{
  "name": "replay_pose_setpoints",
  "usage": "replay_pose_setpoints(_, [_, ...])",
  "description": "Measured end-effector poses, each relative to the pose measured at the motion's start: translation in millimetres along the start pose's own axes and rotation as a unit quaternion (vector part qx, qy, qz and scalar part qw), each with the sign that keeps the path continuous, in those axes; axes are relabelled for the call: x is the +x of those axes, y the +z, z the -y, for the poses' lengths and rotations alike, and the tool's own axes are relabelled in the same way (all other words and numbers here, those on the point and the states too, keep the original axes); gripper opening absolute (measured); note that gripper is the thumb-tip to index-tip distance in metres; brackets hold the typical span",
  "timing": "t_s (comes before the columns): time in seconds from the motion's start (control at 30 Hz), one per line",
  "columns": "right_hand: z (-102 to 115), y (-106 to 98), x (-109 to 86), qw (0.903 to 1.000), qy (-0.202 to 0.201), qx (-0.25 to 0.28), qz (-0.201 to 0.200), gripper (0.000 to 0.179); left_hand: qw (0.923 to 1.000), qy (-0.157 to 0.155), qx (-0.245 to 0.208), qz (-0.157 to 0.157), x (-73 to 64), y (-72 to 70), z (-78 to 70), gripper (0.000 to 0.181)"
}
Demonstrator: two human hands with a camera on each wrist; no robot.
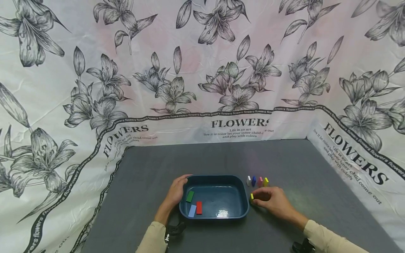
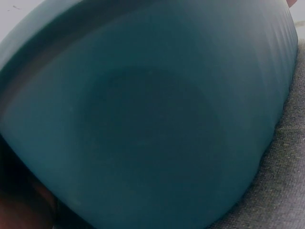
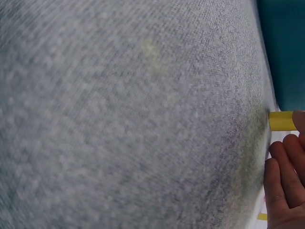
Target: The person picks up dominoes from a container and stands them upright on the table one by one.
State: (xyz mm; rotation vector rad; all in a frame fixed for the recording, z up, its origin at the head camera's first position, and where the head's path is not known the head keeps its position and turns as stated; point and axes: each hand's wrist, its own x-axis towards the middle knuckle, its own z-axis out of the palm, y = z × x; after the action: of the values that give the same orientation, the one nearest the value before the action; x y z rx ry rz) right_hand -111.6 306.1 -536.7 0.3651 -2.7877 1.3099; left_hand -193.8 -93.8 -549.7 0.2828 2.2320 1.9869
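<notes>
A dark blue rectangular tray (image 1: 221, 215) stands on the table, and its outer wall (image 2: 152, 143) fills most of the left wrist view. My left hand (image 1: 174, 192) grips the tray at its left end, fingers at the far left corner. Just outside the tray's right side, my right hand (image 1: 274, 201) pinches a small yellow block (image 1: 251, 196) between thumb and fingers. That yellow block (image 3: 281, 121) appears upright at the right edge of the right wrist view. Inside the tray, toward the left, lie a green block (image 1: 190, 196), a red block (image 1: 199, 207) and a light blue block (image 1: 192, 211).
Behind my right hand, a row of small blocks stands upright: white (image 1: 248, 181), blue (image 1: 254, 181), pink (image 1: 260, 181) and yellow (image 1: 266, 181). The grey table (image 1: 196, 158) meets a flower-printed cloth (image 1: 177, 130) at the back and sides.
</notes>
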Motion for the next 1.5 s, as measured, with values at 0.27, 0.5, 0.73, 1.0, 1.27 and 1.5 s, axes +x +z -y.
replay_pose_setpoints(0.27, [0.0,-0.6,-0.3,1.0000,0.000,-0.009,-0.002,0.020,0.9999,0.003,0.014,0.006,0.8,-1.2,0.8,0.046])
replay_pose_setpoints(0.5, [0.0,-0.2,-1.1,0.9999,0.000,-0.012,-0.005,0.021,0.9999,0.004,0.011,0.008,1.5,-1.3,2.4,0.046])
replay_pose_setpoints(0.73, [-0.8,-1.0,-1.4,1.0000,0.004,-0.006,0.003,0.021,0.9999,0.006,0.013,0.008,2.2,-1.1,2.9,0.046])
replay_pose_setpoints(1.0, [-1.8,-0.5,-1.9,1.0000,0.004,-0.008,-0.001,0.022,0.9998,0.001,0.020,0.001,1.2,-1.0,2.3,0.046])
replay_pose_setpoints(1.27, [-3.3,-0.5,-3.2,0.9996,0.013,-0.024,-0.005,0.023,0.9998,0.003,0.020,-0.002,-0.4,-0.3,1.3,0.045])
replay_pose_setpoints(1.5, [1.0,-5.2,-5.0,0.9996,0.017,-0.022,-0.003,0.024,0.9997,0.002,0.022,-0.002,0.7,-1.0,1.7,0.045])
